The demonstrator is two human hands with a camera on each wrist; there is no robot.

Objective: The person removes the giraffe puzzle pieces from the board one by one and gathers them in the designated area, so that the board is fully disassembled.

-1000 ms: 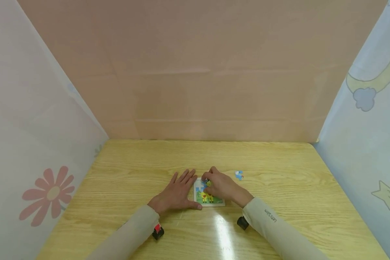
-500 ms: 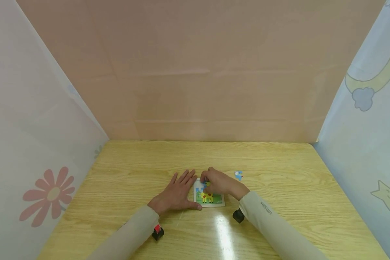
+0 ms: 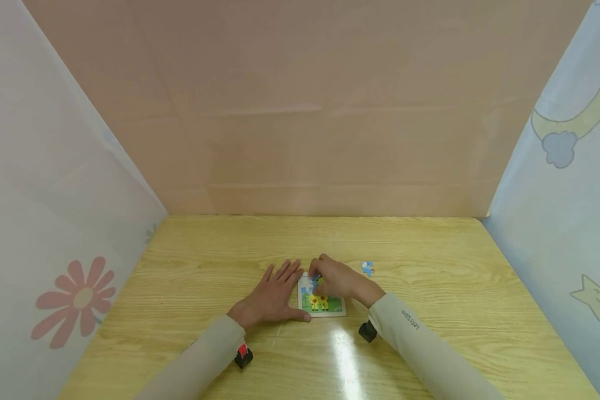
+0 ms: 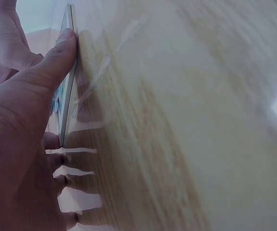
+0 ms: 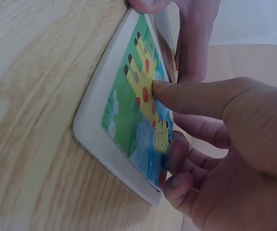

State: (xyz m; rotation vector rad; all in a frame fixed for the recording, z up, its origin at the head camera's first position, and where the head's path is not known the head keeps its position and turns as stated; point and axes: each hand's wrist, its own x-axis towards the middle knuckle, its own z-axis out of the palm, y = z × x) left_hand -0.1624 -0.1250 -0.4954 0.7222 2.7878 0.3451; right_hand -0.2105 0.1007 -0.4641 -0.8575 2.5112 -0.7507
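Giraffe jigsaw (image 3: pixel 319 303) | right hand (image 3: pixel 337 279) pinches giraffe-head piece (image 5: pixel 161 138); left hand (image 3: pixel 270 299), unclenched, braces nine-o'clock side | likely fitting; next calls for seating, then two-o'clock loose piece (image 3: pixel 367 268)

On my head view, a white-framed giraffe puzzle (image 3: pixel 320 304) lies flat, lower middle; a loose blue-and-white piece (image 3: pixel 367 269) lies upper right of it.

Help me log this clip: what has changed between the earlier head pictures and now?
The right hand and its sleeve shifted slightly toward the left hand. Nothing was visibly taken hold of or let go. The left hand, the puzzle and the loose piece stayed put.
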